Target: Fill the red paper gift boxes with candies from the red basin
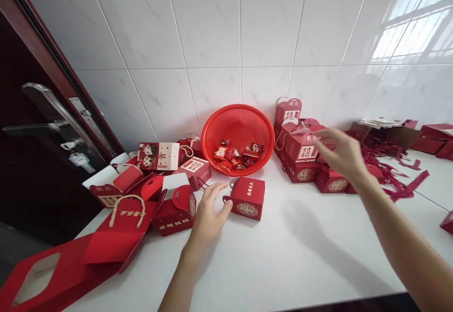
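A red box with gold print (249,198) lies on the white table in front of the basket. My left hand (211,212) is beside its left end, thumb and fingers apart, with nothing held. Over the stacked boxes on the right, my right hand (338,151) is raised at the top of a box with a white label (305,147). Its fingers are partly spread and near the box's top edge; contact is hard to make out. The red mesh basket (238,109) holds several wrapped candies (230,154) and leans near the wall.
Several red boxes, including an open one (175,210), crowd the left beside a long flattened red carton (81,260). Dark red ribbons (406,184) and a brown carton (403,135) lie at the right. A dark door with a handle (46,109) stands at far left.
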Action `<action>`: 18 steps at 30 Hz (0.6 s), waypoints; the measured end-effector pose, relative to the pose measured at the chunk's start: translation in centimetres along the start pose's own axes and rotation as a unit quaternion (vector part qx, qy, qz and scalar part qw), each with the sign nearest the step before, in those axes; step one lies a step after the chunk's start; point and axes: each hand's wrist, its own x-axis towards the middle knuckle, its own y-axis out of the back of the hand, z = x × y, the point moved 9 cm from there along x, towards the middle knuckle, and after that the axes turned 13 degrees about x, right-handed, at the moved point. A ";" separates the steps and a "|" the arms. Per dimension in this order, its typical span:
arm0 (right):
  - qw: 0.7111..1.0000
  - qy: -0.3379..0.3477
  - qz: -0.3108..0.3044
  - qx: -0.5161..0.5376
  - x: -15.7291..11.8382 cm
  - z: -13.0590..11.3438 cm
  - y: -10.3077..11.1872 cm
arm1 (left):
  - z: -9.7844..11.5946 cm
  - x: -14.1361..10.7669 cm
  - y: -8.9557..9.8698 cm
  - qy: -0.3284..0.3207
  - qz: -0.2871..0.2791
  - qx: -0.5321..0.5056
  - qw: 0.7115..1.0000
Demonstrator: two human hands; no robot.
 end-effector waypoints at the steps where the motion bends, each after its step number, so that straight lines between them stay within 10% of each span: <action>1: 0.997 0.021 -0.066 0.046 -0.6 -1.5 -2.6 | -0.7 0.5 0.0 0.026 -0.008 0.008 1.000; 5: 0.950 0.078 -0.284 0.106 -4.2 -5.7 -12.1 | -2.2 2.2 -0.9 0.112 -0.065 -0.001 0.992; 9: 0.943 0.018 -0.329 0.039 -6.3 -4.8 -17.6 | -1.0 4.0 -2.7 0.098 -0.132 -0.052 0.985; 14: 0.948 -0.059 -0.308 0.059 -8.5 -2.3 -20.0 | -2.2 3.0 -6.3 0.155 -0.260 -0.107 0.947; 18: 0.958 -0.091 -0.233 0.138 -9.6 -1.1 -18.9 | -1.4 3.2 -6.3 0.121 -0.216 -0.165 0.955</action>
